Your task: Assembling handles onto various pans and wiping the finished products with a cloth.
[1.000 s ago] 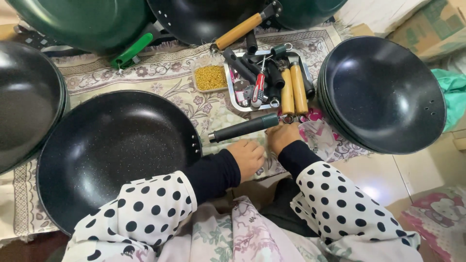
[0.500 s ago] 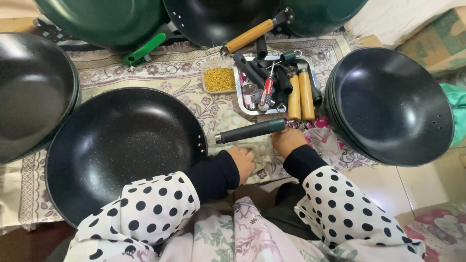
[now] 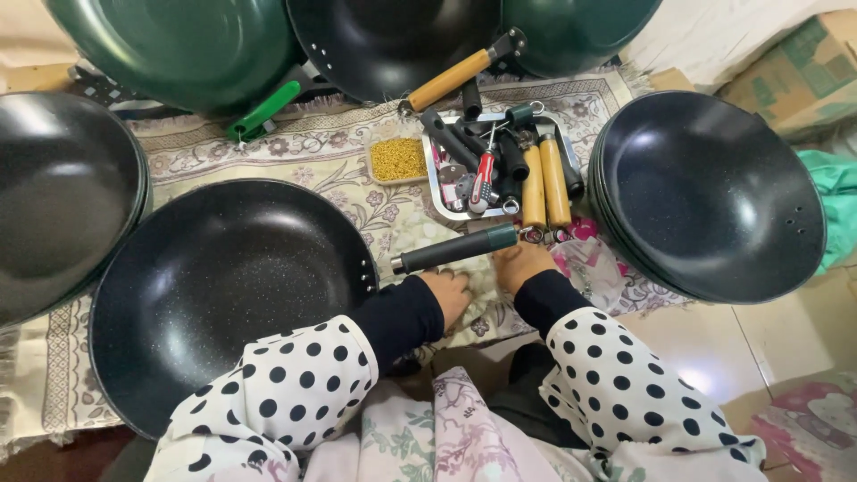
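Note:
A large black speckled pan (image 3: 223, 295) lies on the patterned rug in front of me. Just right of its rim lies a loose black handle (image 3: 455, 250) with a metal end. My left hand (image 3: 449, 295) rests on the rug under the handle, fingers curled in, nothing visible in it. My right hand (image 3: 522, 265) sits beside it, its fingertips at the handle's metal end; whether they grip it is hidden. Both arms wear black cuffs and white polka-dot sleeves.
A metal tray (image 3: 437, 187) behind the handle holds wooden and black handles and a red screwdriver (image 3: 482, 178). A small box of yellow bits (image 3: 398, 159) sits left of it. Stacked black pans stand at right (image 3: 714, 196) and left (image 3: 62, 205), green ones (image 3: 178, 49) behind.
Only the view has shifted a little. Both hands stay under the loose black handle, which lies where it was.

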